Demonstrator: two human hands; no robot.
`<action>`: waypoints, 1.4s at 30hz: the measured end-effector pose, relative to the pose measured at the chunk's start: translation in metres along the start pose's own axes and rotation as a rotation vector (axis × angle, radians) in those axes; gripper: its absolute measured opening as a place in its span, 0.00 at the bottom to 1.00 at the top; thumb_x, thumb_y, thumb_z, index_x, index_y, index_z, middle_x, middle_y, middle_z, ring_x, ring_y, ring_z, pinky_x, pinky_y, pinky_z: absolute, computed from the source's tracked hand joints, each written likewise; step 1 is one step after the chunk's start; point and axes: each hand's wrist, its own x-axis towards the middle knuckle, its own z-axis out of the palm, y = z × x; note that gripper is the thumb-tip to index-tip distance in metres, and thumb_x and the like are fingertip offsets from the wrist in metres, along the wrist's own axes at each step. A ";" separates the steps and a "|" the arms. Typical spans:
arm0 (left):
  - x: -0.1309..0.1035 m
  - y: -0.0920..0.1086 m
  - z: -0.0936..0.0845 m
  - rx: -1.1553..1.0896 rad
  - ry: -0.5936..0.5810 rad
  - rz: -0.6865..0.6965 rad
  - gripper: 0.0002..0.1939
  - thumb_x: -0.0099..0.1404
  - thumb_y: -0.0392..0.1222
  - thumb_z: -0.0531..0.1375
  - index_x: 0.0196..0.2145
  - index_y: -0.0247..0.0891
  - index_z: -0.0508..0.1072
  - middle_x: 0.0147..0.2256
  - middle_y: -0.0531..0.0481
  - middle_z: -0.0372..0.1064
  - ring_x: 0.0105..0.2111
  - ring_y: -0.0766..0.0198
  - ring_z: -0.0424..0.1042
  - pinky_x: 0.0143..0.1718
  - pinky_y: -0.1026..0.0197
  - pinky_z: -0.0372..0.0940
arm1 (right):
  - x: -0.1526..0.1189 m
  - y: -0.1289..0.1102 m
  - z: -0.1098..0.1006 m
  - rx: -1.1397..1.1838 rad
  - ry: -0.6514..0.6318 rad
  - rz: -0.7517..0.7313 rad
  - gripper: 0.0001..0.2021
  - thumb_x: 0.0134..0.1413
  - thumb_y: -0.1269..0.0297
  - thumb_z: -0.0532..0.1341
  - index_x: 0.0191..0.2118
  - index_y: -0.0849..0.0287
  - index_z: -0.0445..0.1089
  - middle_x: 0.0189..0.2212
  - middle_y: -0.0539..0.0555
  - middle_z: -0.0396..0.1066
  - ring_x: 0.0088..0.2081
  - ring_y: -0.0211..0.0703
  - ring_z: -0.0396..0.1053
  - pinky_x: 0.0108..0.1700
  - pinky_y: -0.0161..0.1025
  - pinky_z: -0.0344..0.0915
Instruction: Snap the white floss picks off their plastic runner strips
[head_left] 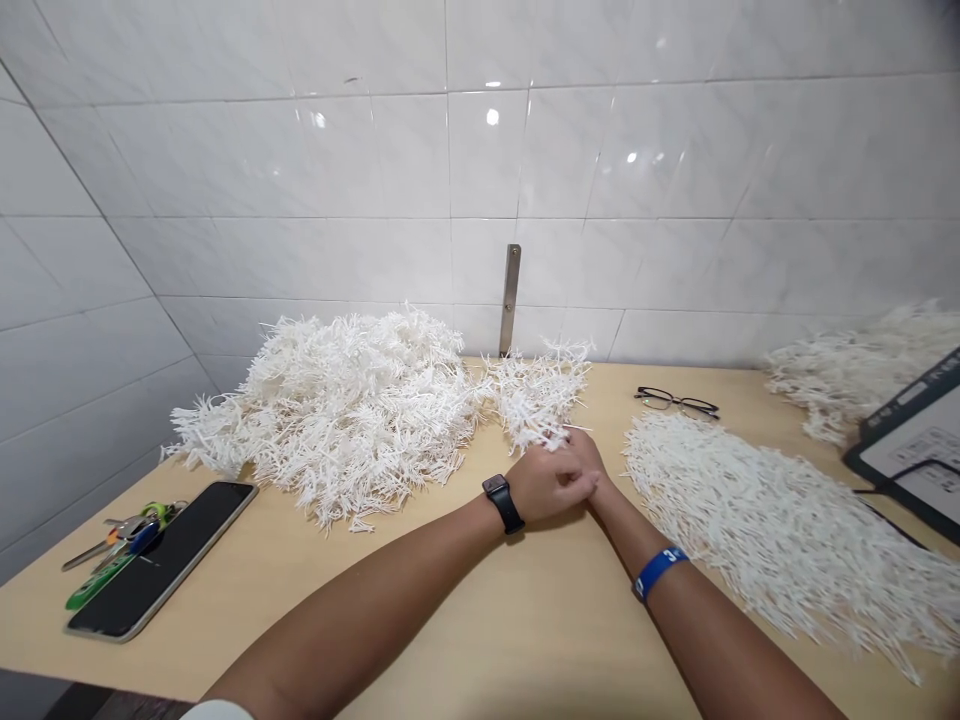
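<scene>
My left hand (553, 484), with a black watch at its wrist, is closed near the middle of the table and overlaps my right hand. Most of my right hand (585, 452) is hidden behind it; a blue band circles that forearm. A small heap of white branching strands (536, 395) lies against the far side of both hands. Whether either hand grips any strands is hidden. To the left rises a large pile of similar white pieces (360, 400). On the right spreads a flatter pile of white strands (780, 530).
A phone (165, 560) and keys with coloured tags (124, 545) lie at the left. Black glasses (677, 402) rest behind the flat pile. At the right edge stand a dark-framed panel (915, 450) and another white pile (862, 365). A metal strip (510, 300) is on the tiled wall.
</scene>
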 end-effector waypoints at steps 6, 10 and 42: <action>0.002 -0.008 -0.011 -0.028 0.096 -0.109 0.22 0.69 0.44 0.50 0.17 0.37 0.57 0.17 0.54 0.56 0.20 0.69 0.56 0.26 0.63 0.55 | 0.010 -0.006 -0.008 0.173 -0.102 0.039 0.19 0.53 0.50 0.54 0.23 0.59 0.68 0.22 0.53 0.71 0.28 0.45 0.68 0.31 0.38 0.62; 0.003 -0.010 -0.017 -0.012 0.281 -0.056 0.15 0.69 0.40 0.51 0.25 0.37 0.67 0.26 0.49 0.67 0.27 0.66 0.64 0.30 0.63 0.60 | 0.009 -0.010 -0.009 0.281 -0.055 0.095 0.16 0.51 0.52 0.54 0.25 0.59 0.68 0.24 0.55 0.72 0.27 0.45 0.67 0.31 0.39 0.62; 0.006 -0.053 -0.031 0.105 -0.015 -0.337 0.16 0.67 0.48 0.57 0.25 0.37 0.73 0.26 0.51 0.70 0.28 0.64 0.65 0.33 0.62 0.57 | 0.012 -0.021 -0.015 0.653 0.019 0.236 0.16 0.44 0.60 0.58 0.42 0.56 0.62 0.23 0.47 0.68 0.19 0.35 0.62 0.21 0.32 0.59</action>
